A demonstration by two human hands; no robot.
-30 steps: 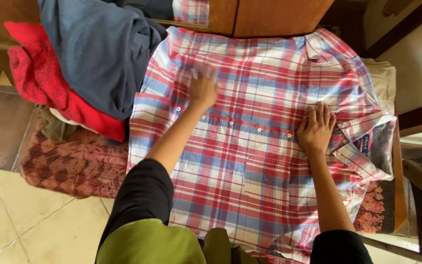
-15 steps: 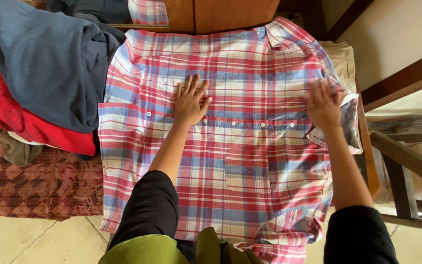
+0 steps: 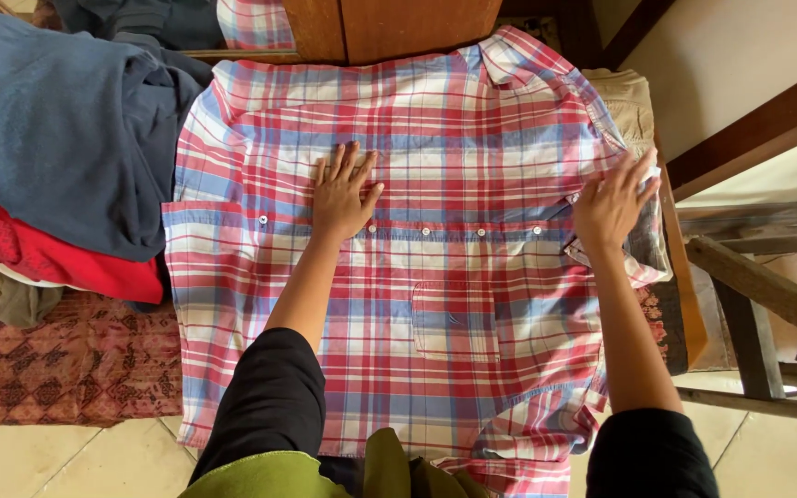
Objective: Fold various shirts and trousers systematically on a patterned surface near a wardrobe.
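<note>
A red, white and blue plaid shirt (image 3: 435,304) lies spread flat with its buttoned placket running left to right and its collar at the right. My left hand (image 3: 343,195) rests flat on the cloth just above the button line, fingers spread. My right hand (image 3: 611,207) lies on the collar end of the shirt, fingers over the folded collar edge; a grip on the fabric cannot be made out.
A pile of clothes lies at the left: a blue garment (image 3: 76,129) over a red one (image 3: 39,254). Below them is a patterned maroon cushion (image 3: 66,360). A wooden chair frame (image 3: 767,286) stands at the right, wooden furniture (image 3: 389,28) at the top, pale floor tiles below.
The view has shifted so the shirt sits more centrally. My left hand has stayed pressed near the button line, and my right hand has slid right to the collar end.
</note>
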